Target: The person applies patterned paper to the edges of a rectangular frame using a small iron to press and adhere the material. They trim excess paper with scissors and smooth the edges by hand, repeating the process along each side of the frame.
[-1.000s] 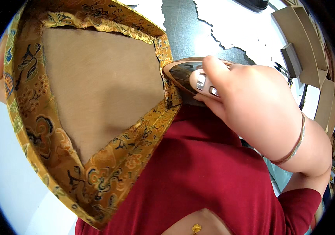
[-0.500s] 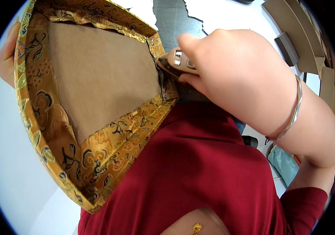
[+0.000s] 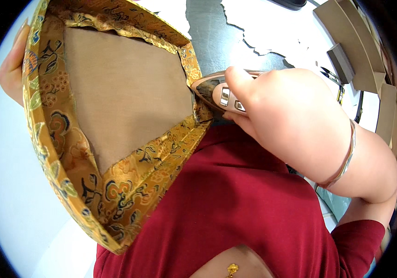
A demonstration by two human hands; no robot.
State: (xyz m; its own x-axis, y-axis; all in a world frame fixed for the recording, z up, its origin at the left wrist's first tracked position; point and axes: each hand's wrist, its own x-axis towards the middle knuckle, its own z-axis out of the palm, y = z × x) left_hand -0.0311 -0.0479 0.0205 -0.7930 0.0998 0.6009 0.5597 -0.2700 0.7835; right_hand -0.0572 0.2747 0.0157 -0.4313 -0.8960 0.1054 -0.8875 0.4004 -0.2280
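Right hand [image 3: 291, 120] grips iron [image 3: 209, 89], apparently pressing box [image 3: 124, 102] end; left hand [image 3: 13, 72] (closure hidden, cannot tell) backs it; next move needs even pressure

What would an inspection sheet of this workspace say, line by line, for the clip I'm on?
Surface: white tabletop, with a dark grey area bordered by ragged edges.
Job's things: open box in gold patterned fabric, brown inner base, tilted; iron-like tool, tip at the box's right edge, contact unclear.
Clutter: grey block, brown card pieces, thin dark tools.
Hands: left hand at the box's outer left wall, grip mostly hidden; right hand closed around the tool.
Cables: none certain; a dark strip near the right wrist is unclear.
Surroundings: red garment; pale teal item, lower right.
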